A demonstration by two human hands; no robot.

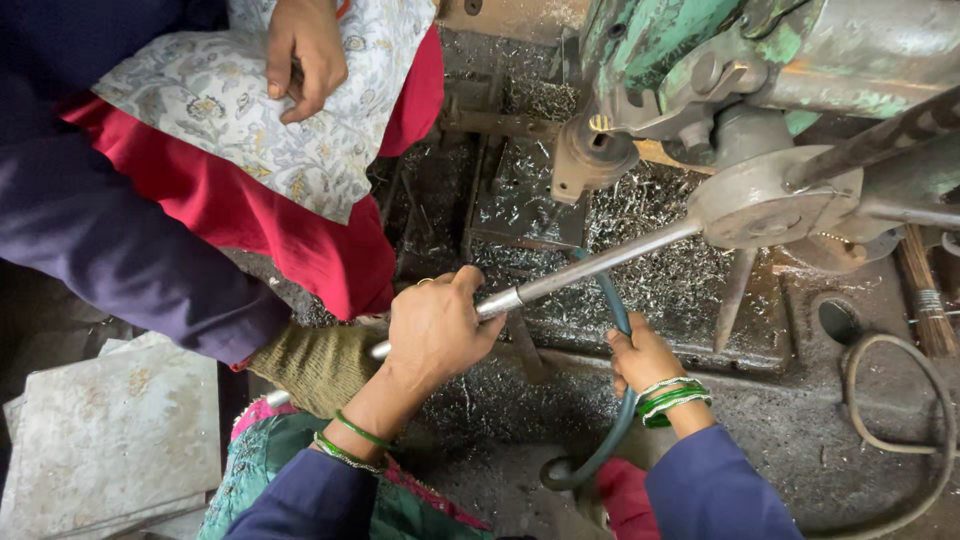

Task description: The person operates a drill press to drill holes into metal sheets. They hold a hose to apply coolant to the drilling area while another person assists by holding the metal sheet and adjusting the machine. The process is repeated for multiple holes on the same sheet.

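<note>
The long, bare steel lever rod (560, 280) runs from the round grey hub (765, 205) of the green-painted machine (700, 50) down and left toward me, over the machine's bed. My left hand (435, 325) is closed around it near its lower end, fingers wrapped over and thumb up along the shaft. It looks stiff and heavy, and smooth enough to slip in an oily palm, so I judge the best hold to be far out from the hub, where the leverage is greatest.

My right hand (640, 355) is shut on the dark green rubber hose (615, 420), which rises from a loop by my knee and passes up under the rod. The hose is soft and bends easily; gripped close to its upper end it should point where I want it.

Beneath both lies the dark metal tray (530, 195), strewn with bright metal shavings (660, 275) that look sharp, so I keep my knuckles above them. Room is tight on the left: another person sits there in a red garment (300, 235), with a hand (305, 55) resting on flowered cloth (250, 110). To the right, a pale cable (905, 440) loops across the gritty floor. A stack of grey stone slabs (110, 440) lies at lower left.
</note>
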